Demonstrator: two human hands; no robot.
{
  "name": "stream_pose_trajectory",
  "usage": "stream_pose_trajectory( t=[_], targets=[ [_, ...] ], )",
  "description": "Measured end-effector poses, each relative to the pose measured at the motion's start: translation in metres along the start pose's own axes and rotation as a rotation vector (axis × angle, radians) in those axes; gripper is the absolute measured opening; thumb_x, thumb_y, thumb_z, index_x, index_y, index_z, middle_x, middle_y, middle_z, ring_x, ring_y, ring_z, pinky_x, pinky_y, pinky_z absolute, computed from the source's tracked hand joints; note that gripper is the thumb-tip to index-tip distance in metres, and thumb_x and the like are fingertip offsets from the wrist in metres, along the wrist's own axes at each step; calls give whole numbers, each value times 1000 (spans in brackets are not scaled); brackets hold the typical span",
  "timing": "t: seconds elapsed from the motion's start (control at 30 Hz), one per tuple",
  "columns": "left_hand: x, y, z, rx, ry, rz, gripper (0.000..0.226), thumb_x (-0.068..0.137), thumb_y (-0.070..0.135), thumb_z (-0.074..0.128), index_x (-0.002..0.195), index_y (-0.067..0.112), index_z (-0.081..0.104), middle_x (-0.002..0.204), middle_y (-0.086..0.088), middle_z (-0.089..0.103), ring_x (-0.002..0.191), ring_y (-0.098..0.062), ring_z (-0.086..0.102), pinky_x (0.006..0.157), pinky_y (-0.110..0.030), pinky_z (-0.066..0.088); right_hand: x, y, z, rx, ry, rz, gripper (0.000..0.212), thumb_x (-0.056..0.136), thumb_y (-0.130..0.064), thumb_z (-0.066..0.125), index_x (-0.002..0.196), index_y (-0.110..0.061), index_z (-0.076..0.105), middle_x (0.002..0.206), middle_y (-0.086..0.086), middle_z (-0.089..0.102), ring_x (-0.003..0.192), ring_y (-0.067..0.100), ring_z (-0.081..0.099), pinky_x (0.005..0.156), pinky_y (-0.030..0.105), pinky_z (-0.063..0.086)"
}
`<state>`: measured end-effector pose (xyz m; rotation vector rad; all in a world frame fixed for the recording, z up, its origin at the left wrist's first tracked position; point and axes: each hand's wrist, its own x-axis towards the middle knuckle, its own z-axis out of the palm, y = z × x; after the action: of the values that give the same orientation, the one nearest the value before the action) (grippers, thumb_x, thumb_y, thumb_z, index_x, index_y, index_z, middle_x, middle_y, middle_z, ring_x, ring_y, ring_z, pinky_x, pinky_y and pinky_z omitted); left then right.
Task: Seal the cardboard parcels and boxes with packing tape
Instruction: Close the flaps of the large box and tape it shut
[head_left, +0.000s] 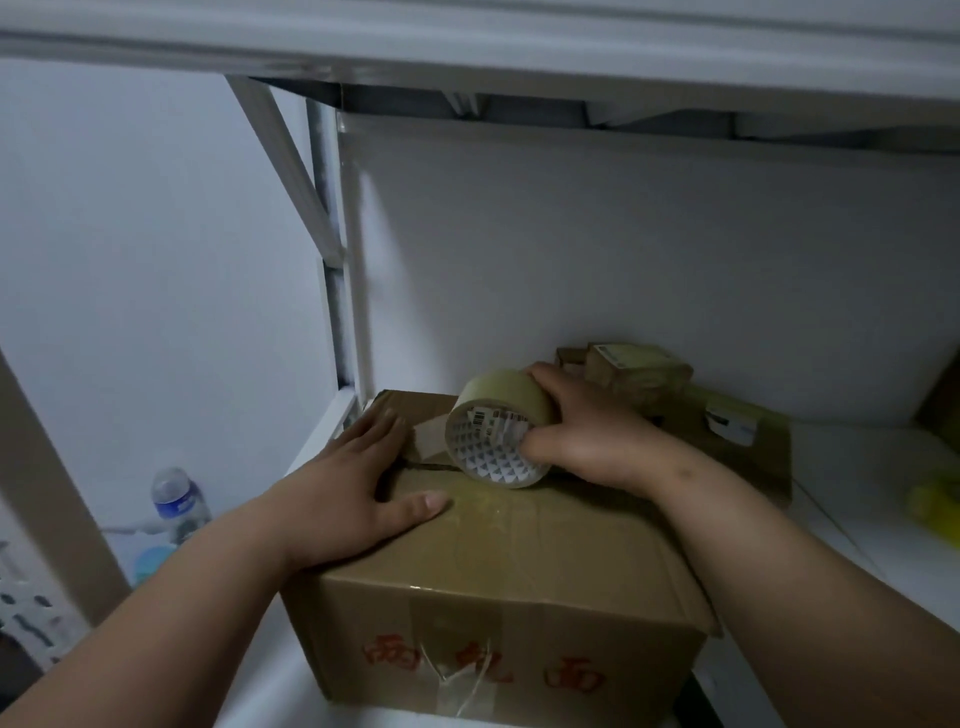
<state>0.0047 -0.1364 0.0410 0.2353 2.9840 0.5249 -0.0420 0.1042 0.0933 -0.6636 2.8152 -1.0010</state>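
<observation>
A brown cardboard box (519, 561) with red characters on its front stands on the white shelf (857, 478). Clear tape shines along its top seam. My left hand (353, 478) lies flat on the box's top flap, fingers straight, thumb stretched toward the seam. My right hand (582, 426) grips a roll of tan packing tape (496, 428) that rests on edge on the box top at the seam, its white printed core facing me.
Behind the roll sit small taped parcels (639, 371) and a flat box with a label (737, 431). Something yellow (940, 499) lies at the right edge. A water bottle (179, 501) stands lower left, beyond the shelf's metal post (353, 291). Another shelf hangs close overhead.
</observation>
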Motion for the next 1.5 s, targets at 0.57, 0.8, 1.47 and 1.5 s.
stream_pose_trajectory(
  t=[0.57, 0.8, 1.47, 1.5],
  targets=[
    [3, 4, 1, -116, 6, 20, 92, 84, 70, 49, 155, 39, 0, 159, 26, -9, 147, 3, -8, 121, -28, 4, -53, -1, -80, -460, -27, -41, 54, 88, -6, 55, 123, -46, 60, 100, -22, 47, 87, -2, 45, 66, 8, 31],
    [3, 6, 0, -121, 10, 7, 92, 85, 66, 53, 155, 39, 0, 161, 22, -6, 149, -2, -1, 121, -31, 9, -69, 26, -73, -474, 220, -95, 64, 77, 5, 53, 110, -48, 37, 108, -3, 47, 88, 16, 50, 70, 32, 46],
    [7, -3, 4, 16, -42, 44, 112, 49, 104, 8, 149, 55, -3, 160, 22, -14, 146, -2, -19, 123, -37, 1, -105, 66, -66, -734, 175, -302, 78, 59, 11, 84, 121, -34, 69, 102, 1, 59, 87, 23, 60, 65, 28, 44],
    [8, -4, 4, 23, -42, 43, 113, 47, 105, 6, 149, 55, -4, 160, 22, -14, 146, -2, -20, 124, -38, 1, -105, 70, -66, -754, 177, -302, 79, 56, 13, 84, 121, -31, 70, 99, 4, 61, 85, 25, 61, 64, 28, 43]
  ],
)
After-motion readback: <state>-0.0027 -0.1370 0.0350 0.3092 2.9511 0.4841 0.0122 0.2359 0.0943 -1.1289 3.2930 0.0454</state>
